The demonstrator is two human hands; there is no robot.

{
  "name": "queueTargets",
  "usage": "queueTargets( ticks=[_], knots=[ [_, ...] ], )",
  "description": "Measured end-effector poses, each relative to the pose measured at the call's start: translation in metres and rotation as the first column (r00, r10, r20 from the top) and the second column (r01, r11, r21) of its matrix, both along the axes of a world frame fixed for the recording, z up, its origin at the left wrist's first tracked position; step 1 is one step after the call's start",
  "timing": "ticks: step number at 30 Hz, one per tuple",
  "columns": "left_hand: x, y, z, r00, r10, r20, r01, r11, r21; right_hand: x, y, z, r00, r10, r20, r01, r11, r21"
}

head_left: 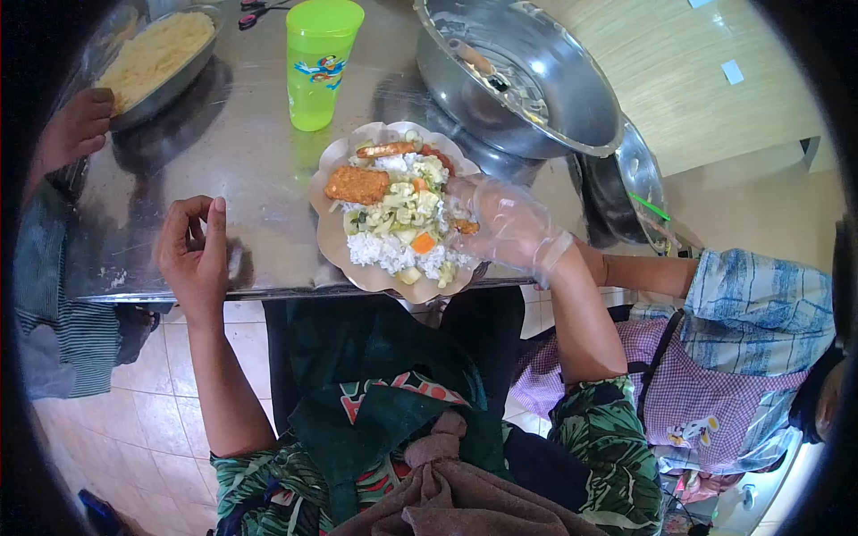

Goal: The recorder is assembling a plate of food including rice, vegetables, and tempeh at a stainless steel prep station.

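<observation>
My right hand [505,223], in a clear plastic glove, is at the right side of a scalloped beige plate [332,228]. Its closed fingers touch the food, around a small browned fried piece [464,227]. White rice [375,255] covers the plate, topped with chopped vegetables [402,214] and orange carrot pieces [423,242]. A breaded fried patty [357,185] lies on the left, a second fried piece [386,150] at the back, near some red sauce [438,159]. My bare left hand [197,250] is loosely curled at the table edge, holding nothing.
Behind the plate stands a green tumbler [322,67]. At the back right is a large metal basin [572,121] with a spoon. Another person's hand [87,121] touches a tray of yellowish food [156,54]. A second person's forearm [648,274] reaches in from the right.
</observation>
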State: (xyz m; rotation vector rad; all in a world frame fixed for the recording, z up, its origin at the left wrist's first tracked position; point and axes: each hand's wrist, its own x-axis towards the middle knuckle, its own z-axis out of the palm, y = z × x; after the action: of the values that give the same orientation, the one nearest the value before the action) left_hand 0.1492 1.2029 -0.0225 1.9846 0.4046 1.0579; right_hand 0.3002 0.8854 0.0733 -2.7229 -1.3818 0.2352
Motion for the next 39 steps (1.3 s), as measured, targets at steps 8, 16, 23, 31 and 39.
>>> queueTargets(
  ticks=[8, 16, 23, 31, 39],
  knots=[
    [0.005, -0.002, 0.001, 0.999, 0.022, 0.028, -0.022, 1.000, 0.002, 0.018, 0.001, -0.018, 0.978, -0.201, -0.054, 0.206, 0.972, 0.112],
    [0.003, -0.002, 0.001, 1.000, 0.027, -0.013, -0.026, 0.999, 0.031, -0.015, 0.001, 0.015, 0.941, -0.195, -0.277, 0.236, 0.964, 0.122],
    [0.002, -0.003, 0.004, 0.999, 0.022, -0.026, -0.021, 0.998, 0.052, -0.008, 0.001, -0.013, 0.972, -0.223, -0.078, 0.225, 0.974, 0.028],
    [0.002, -0.004, 0.005, 1.000, 0.001, 0.008, -0.001, 1.000, 0.024, -0.001, -0.008, 0.014, 0.979, -0.145, -0.144, 0.183, 0.935, 0.302],
    [0.002, -0.004, 0.005, 1.000, 0.002, 0.005, -0.002, 1.000, 0.022, 0.003, -0.004, 0.015, 0.952, -0.221, -0.212, 0.269, 0.934, 0.235]
  ],
)
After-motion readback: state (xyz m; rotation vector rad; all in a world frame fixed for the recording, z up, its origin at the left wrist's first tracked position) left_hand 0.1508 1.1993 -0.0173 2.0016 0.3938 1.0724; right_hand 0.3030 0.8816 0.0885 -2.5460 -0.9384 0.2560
